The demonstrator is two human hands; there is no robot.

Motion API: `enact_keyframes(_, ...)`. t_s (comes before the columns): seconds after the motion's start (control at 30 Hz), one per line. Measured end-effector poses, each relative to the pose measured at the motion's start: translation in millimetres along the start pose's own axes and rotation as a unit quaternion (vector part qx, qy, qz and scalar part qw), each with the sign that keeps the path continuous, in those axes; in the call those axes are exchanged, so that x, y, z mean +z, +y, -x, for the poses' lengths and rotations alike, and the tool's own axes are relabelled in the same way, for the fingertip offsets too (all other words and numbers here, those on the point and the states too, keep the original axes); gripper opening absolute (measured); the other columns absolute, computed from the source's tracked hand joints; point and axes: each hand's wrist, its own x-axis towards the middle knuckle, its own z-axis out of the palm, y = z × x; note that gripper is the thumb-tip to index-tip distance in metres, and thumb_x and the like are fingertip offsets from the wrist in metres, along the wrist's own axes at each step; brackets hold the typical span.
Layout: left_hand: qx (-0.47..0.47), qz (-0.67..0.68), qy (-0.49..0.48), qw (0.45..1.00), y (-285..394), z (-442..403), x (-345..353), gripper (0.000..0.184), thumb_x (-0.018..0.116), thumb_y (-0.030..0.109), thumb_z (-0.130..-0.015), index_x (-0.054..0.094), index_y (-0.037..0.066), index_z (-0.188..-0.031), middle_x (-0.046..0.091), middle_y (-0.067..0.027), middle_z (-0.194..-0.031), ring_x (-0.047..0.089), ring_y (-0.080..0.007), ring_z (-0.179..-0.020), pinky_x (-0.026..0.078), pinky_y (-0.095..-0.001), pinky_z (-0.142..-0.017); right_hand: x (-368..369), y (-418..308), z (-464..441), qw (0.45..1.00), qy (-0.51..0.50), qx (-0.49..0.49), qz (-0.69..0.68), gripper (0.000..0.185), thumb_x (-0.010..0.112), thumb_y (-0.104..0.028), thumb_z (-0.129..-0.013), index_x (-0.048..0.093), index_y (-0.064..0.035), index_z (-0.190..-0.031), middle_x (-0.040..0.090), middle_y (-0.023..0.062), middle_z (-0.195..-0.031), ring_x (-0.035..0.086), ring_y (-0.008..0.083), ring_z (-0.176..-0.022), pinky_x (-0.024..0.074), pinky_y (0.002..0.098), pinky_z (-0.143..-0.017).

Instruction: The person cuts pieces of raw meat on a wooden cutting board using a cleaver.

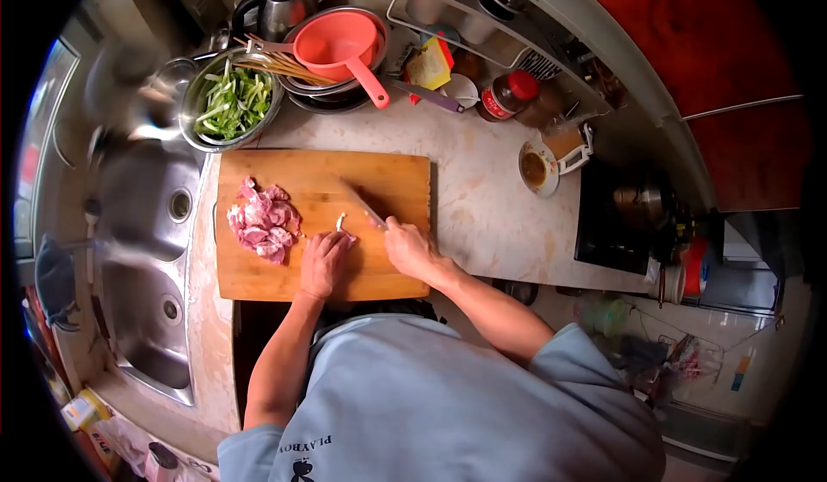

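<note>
On the wooden cutting board [379, 172] my left hand [322, 264] presses down on a small piece of meat [345, 236], its fingers bent together over it. A whitish strip of the piece sticks out past the fingertips. My right hand [408, 246] is wrapped round the handle of a knife [362, 200], whose blade points up and to the left, just right of the meat piece. A pile of sliced pink meat [264, 222] lies on the left part of the board.
Behind the board stand a bowl of cut greens [233, 103], a red strainer [336, 43] on stacked bowls, and a red-capped jar [508, 96]. A small dish of sauce [536, 168] is at the right. The double sink [151, 301] lies left, the stove [607, 223] far right.
</note>
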Motion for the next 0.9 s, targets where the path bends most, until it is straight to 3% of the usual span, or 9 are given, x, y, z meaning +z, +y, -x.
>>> enact_keyframes(0.1,-0.003,0.000,0.003,1.000,-0.4,3.4,0.9,0.029,0.067,0.003,-0.076,0.070,0.008,-0.104,0.066,-0.0072,-0.108,0.062,-0.0279,-0.099,0.048,-0.0400,-0.081,-1.8,-7.9,16.1,0.999,0.039,0.022,0.004,0.018,0.047,-0.008,-0.091,0.054,0.0035,-0.102,0.067,0.0292,-0.084,0.066,0.0477,-0.079,0.0522,0.0561,-0.071)
enact_keyframes(0.2,0.000,-0.004,-0.007,1.000,-2.4,4.7,2.8,0.027,0.066,0.004,-0.077,0.070,0.008,-0.104,0.066,-0.0075,-0.108,0.061,-0.0283,-0.099,0.048,-0.0404,-0.081,-9.1,-20.3,35.0,0.996,-0.069,-0.007,0.055,0.019,0.047,-0.007,-0.090,0.055,0.0034,-0.103,0.068,0.0268,-0.088,0.068,0.0450,-0.081,0.0520,0.0565,-0.071)
enact_keyframes(0.37,-0.019,-0.028,-0.055,0.998,-11.5,13.2,3.3,0.025,0.066,0.006,-0.077,0.069,0.007,-0.102,0.065,-0.0079,-0.106,0.058,-0.0291,-0.095,0.047,-0.0416,-0.080,-3.3,-13.3,53.0,0.995,-0.079,-0.016,0.062,0.015,0.051,-0.010,-0.092,0.052,0.0024,-0.100,0.067,0.0239,-0.083,0.067,0.0437,-0.077,0.0524,0.0556,-0.068)
enact_keyframes(0.47,-0.006,-0.022,-0.040,0.999,-13.2,10.3,5.6,0.025,0.066,0.007,-0.077,0.068,0.006,-0.102,0.064,-0.0081,-0.105,0.057,-0.0295,-0.093,0.046,-0.0418,-0.080,-2.1,-21.1,43.8,0.991,-0.122,0.016,0.059,0.021,0.048,-0.005,-0.089,0.054,0.0044,-0.106,0.069,0.0253,-0.090,0.068,0.0439,-0.082,0.0529,0.0558,-0.071)
enact_keyframes(0.57,-0.008,-0.031,-0.051,0.998,-4.7,4.4,1.4,0.024,0.066,0.007,-0.078,0.069,0.006,-0.102,0.064,-0.0080,-0.105,0.058,-0.0291,-0.094,0.046,-0.0413,-0.080,16.6,-19.2,17.9,0.996,-0.082,0.009,0.034,0.020,0.049,-0.007,-0.090,0.056,0.0033,-0.106,0.069,0.0259,-0.086,0.068,0.0453,-0.082,0.0521,0.0569,-0.072)
enact_keyframes(0.63,0.017,-0.016,-0.010,1.000,-1.4,-1.9,0.5,0.018,0.070,0.004,-0.079,0.069,0.005,-0.097,0.066,-0.0091,-0.102,0.061,-0.0304,-0.092,0.047,-0.0410,-0.076,16.1,-11.9,-0.7,0.994,-0.112,0.003,0.002,0.022,0.049,-0.018,-0.095,0.055,0.0019,-0.103,0.066,0.0304,-0.082,0.066,0.0473,-0.079,0.0521,0.0570,-0.071)
enact_keyframes(0.73,0.008,-0.009,-0.013,1.000,0.0,-2.5,0.0,0.019,0.070,0.005,-0.080,0.070,0.008,-0.098,0.067,-0.0078,-0.103,0.062,-0.0284,-0.095,0.048,-0.0398,-0.078,-5.2,12.0,-15.0,0.996,0.001,0.034,-0.084,0.026,0.049,-0.020,-0.095,0.055,0.0046,-0.102,0.065,0.0312,-0.083,0.064,0.0498,-0.082,0.0511,0.0564,-0.073)
enact_keyframes(0.77,0.002,-0.005,-0.015,1.000,0.3,-1.7,-0.8,0.019,0.069,0.006,-0.080,0.070,0.009,-0.099,0.067,-0.0069,-0.103,0.062,-0.0269,-0.096,0.048,-0.0393,-0.079,-3.0,26.6,-23.0,0.997,0.040,0.031,-0.052,0.026,0.049,-0.020,-0.095,0.054,0.0047,-0.102,0.065,0.0311,-0.085,0.063,0.0498,-0.084,0.0508,0.0561,-0.073)
enact_keyframes(0.9,0.004,0.030,0.028,0.999,2.3,-2.9,-0.9,0.021,0.071,0.003,-0.078,0.070,0.008,-0.098,0.067,-0.0067,-0.102,0.062,-0.0276,-0.094,0.049,-0.0393,-0.077,-35.8,9.1,-13.8,0.997,0.050,-0.024,-0.050,0.025,0.050,-0.019,-0.095,0.053,0.0053,-0.099,0.064,0.0309,-0.084,0.063,0.0498,-0.082,0.0504,0.0551,-0.072)
